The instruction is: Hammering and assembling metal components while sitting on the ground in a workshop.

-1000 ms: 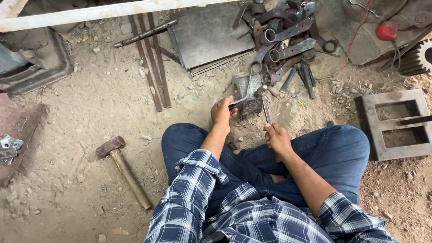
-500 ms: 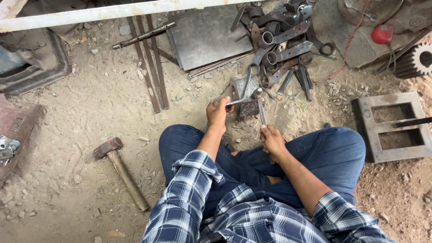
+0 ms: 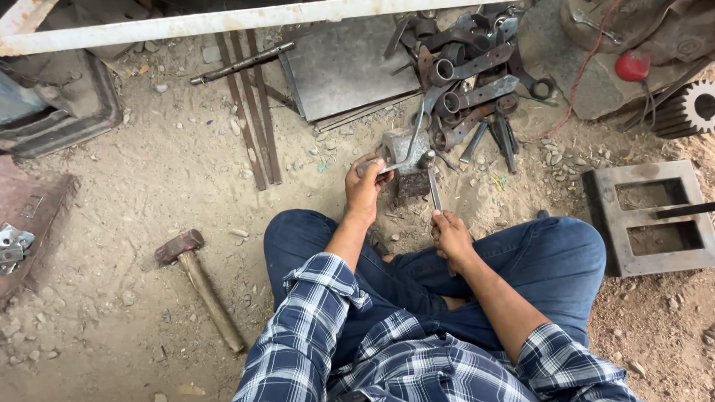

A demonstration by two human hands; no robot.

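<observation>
I sit on sandy ground with my legs folded, in blue jeans and a checked shirt. My left hand (image 3: 365,185) grips a small grey metal bracket (image 3: 397,146) held just above the ground in front of my knees. A thin metal wrench (image 3: 433,184) runs from that bracket back to my right hand (image 3: 451,235), which is closed on its handle. The wrench head meets a bolt on the bracket's right side. A second slim wrench (image 3: 412,136) leans out of the bracket toward the pile behind.
A hammer (image 3: 198,280) lies at my left. Behind the bracket are a pile of large spanners (image 3: 472,70), a steel plate (image 3: 345,67) and flat bars (image 3: 251,109). A rectangular steel frame (image 3: 651,218), a gear (image 3: 703,106) and a red knob (image 3: 632,66) lie right. Small brackets (image 3: 6,246) rest far left.
Both hands stay on the bracket and the wrench. The view has shifted slightly, and the right hand has turned the wrench handle a little toward me.
</observation>
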